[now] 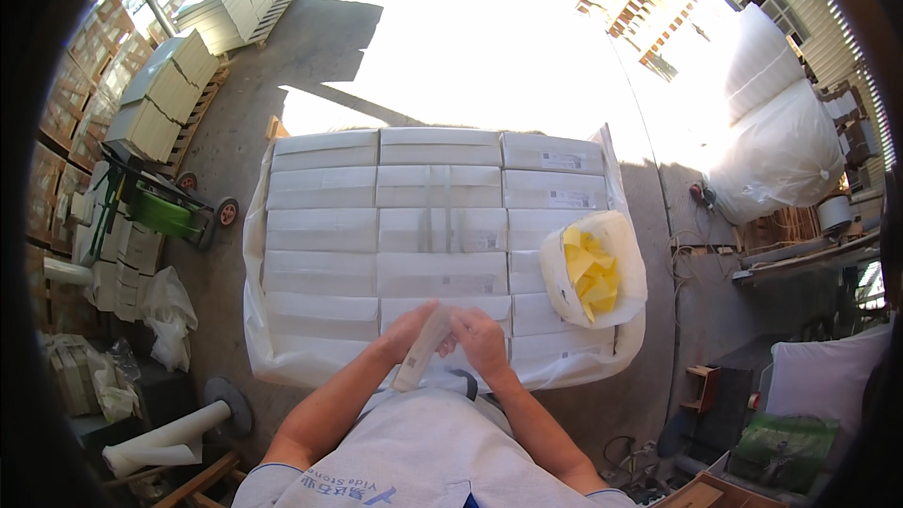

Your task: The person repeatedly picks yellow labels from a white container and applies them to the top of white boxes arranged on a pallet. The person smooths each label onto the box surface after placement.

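My left hand (pixel 406 331) is closed around a pale, translucent strip of labels (pixel 420 354) that hangs toward my body and bears a small dark printed square. At the strip's upper end, the fingers of my right hand (pixel 480 339) are pinched together on it. Both hands are close together over the near edge of a stack of white boxes (pixel 320 273), laid in three columns. On the right of the stack stands a white bucket or bag (pixel 557 293) with crumpled yellow paper (pixel 591 273) inside. Several boxes carry small labels.
Plastic sheeting (pixel 256 320) wraps the stack's sides. On the left are a green hand cart (pixel 165 212), pallets of stacked slabs (pixel 160 99) and a white roll (pixel 169 437). Large plastic-wrapped bundles (pixel 781 150) stand on the right, with cables (pixel 691 268) on the floor.
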`<action>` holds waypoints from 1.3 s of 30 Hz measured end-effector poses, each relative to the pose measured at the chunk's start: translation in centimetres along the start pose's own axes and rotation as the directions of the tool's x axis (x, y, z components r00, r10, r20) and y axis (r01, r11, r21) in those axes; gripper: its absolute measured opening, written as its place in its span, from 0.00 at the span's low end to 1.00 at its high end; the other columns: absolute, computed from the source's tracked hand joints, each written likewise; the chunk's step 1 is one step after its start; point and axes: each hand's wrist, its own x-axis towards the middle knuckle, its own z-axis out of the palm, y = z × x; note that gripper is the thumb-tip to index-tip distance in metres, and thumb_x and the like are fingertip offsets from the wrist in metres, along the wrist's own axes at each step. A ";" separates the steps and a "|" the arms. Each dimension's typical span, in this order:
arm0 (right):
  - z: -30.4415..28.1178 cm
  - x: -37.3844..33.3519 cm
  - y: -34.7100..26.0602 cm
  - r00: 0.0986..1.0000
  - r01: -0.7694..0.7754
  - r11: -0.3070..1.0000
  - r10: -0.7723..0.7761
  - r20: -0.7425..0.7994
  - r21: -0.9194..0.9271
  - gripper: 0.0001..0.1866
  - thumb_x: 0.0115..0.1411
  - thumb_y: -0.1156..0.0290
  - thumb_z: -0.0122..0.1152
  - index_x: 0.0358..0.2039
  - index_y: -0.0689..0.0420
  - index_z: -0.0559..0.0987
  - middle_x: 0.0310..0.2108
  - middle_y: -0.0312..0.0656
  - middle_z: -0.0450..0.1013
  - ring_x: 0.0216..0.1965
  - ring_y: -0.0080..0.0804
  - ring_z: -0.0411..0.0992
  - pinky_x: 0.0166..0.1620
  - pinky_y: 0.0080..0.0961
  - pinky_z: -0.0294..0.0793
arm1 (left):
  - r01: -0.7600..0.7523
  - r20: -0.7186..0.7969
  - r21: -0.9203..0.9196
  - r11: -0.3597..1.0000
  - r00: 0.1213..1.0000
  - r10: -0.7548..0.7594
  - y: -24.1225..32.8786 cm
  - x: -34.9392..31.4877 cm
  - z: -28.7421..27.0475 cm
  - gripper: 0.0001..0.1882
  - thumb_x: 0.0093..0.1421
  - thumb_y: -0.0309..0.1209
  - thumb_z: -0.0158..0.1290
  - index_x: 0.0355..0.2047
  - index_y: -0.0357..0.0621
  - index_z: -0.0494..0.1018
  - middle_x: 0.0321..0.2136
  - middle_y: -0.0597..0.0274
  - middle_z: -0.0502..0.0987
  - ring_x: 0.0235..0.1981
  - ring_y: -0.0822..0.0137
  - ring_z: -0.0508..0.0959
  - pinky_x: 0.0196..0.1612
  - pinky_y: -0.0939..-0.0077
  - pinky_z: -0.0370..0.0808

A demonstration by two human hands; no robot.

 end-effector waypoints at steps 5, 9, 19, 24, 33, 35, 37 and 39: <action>0.4 -0.8 -0.7 0.936 -0.199 0.924 0.278 -0.215 0.327 0.10 0.61 0.69 0.59 0.39 0.61 0.82 0.25 0.36 0.75 0.26 0.25 0.71 0.32 0.22 0.70 | -0.008 -0.104 0.015 1.000 0.995 0.010 -0.5 -0.5 0.1 0.26 0.71 0.47 0.31 0.48 0.39 0.71 0.31 0.51 0.78 0.28 0.59 0.79 0.32 0.67 0.78; -0.8 -0.7 -0.6 0.882 -0.393 0.711 0.471 0.020 0.582 0.11 0.63 0.68 0.59 0.37 0.63 0.82 0.24 0.29 0.74 0.26 0.14 0.67 0.31 0.16 0.69 | 0.004 -0.219 -0.024 1.000 0.976 -0.009 -0.1 -0.4 -1.0 0.23 0.68 0.45 0.41 0.45 0.37 0.73 0.36 0.53 0.79 0.34 0.65 0.79 0.36 0.69 0.76; -1.8 -1.2 -1.3 0.926 -0.370 0.747 0.341 0.160 0.553 0.13 0.64 0.65 0.58 0.38 0.62 0.81 0.25 0.35 0.74 0.26 0.18 0.69 0.30 0.17 0.67 | 0.003 -0.176 0.404 0.915 0.982 0.074 0.3 -0.8 0.6 0.15 0.63 0.41 0.55 0.41 0.43 0.77 0.31 0.65 0.79 0.28 0.74 0.77 0.30 0.76 0.75; -2.6 -1.3 -0.6 0.870 -0.481 0.499 0.372 0.323 0.721 0.13 0.63 0.65 0.58 0.38 0.63 0.81 0.29 0.38 0.77 0.29 0.22 0.71 0.33 0.18 0.67 | -0.042 -0.168 0.323 0.945 0.981 0.101 0.8 -1.4 1.4 0.13 0.63 0.40 0.55 0.39 0.44 0.78 0.31 0.67 0.78 0.29 0.75 0.77 0.32 0.76 0.75; -2.3 -1.2 0.4 0.873 -0.483 0.497 0.338 0.352 0.721 0.12 0.62 0.66 0.62 0.40 0.63 0.81 0.30 0.37 0.77 0.30 0.20 0.73 0.30 0.16 0.67 | -0.025 -0.150 0.418 0.908 0.984 0.096 1.7 -1.9 2.2 0.14 0.63 0.41 0.55 0.40 0.44 0.78 0.31 0.67 0.78 0.29 0.76 0.76 0.33 0.77 0.74; -2.2 -1.3 0.6 0.872 -0.485 0.499 0.339 0.353 0.718 0.12 0.62 0.67 0.62 0.40 0.63 0.81 0.29 0.37 0.77 0.30 0.20 0.73 0.30 0.16 0.66 | -0.052 -0.143 0.441 0.896 0.981 0.128 1.7 -2.0 2.3 0.14 0.63 0.41 0.55 0.40 0.44 0.78 0.31 0.67 0.78 0.30 0.76 0.76 0.33 0.77 0.74; -2.1 -1.3 0.8 0.872 -0.486 0.515 0.342 0.350 0.706 0.12 0.61 0.67 0.63 0.39 0.62 0.81 0.29 0.36 0.77 0.30 0.19 0.72 0.30 0.15 0.65 | -0.057 -0.143 0.477 0.877 0.980 0.142 1.7 -2.0 2.2 0.15 0.63 0.41 0.55 0.40 0.44 0.78 0.31 0.67 0.78 0.30 0.76 0.76 0.33 0.77 0.74; -2.0 -1.3 0.9 0.872 -0.486 0.545 0.348 0.343 0.683 0.11 0.60 0.67 0.64 0.38 0.62 0.81 0.28 0.36 0.77 0.29 0.17 0.72 0.29 0.14 0.64 | -0.059 -0.138 0.526 0.849 0.978 0.154 1.5 -2.0 2.0 0.15 0.63 0.41 0.55 0.41 0.43 0.78 0.31 0.66 0.78 0.30 0.76 0.76 0.33 0.77 0.73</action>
